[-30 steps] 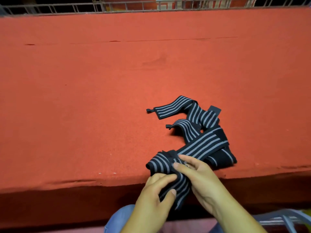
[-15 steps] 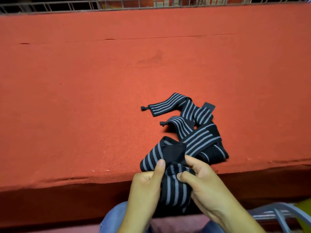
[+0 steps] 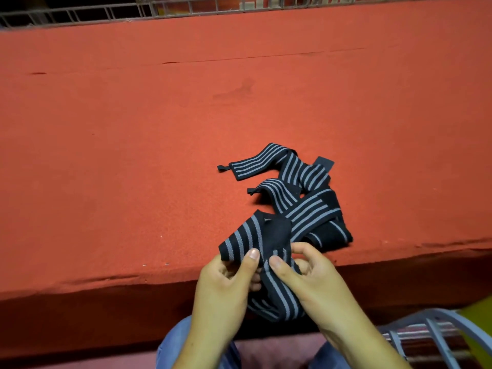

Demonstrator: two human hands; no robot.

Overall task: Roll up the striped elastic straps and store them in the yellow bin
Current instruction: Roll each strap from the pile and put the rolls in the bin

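A black elastic strap with grey stripes (image 3: 277,291) hangs over the near edge of the red table, held by both hands. My left hand (image 3: 223,286) pinches its folded upper end with the thumb on top. My right hand (image 3: 306,278) grips the same strap just to the right, thumb pressed on the stripes. More striped straps (image 3: 300,177) lie tangled on the table just behind my hands. A sliver of yellow, perhaps the yellow bin (image 3: 479,312), shows at the lower right edge.
The red felt-covered table (image 3: 159,129) stretches wide to the left and back. A metal wire rail (image 3: 186,6) runs along its far edge. A grey plastic chair (image 3: 431,334) stands at the lower right. My knees in blue jeans (image 3: 173,344) are under the table's edge.
The strap's upper end has been folded over, its plain black side now on top. My left thumb has moved onto the fold and my right thumb has come in close beside it.
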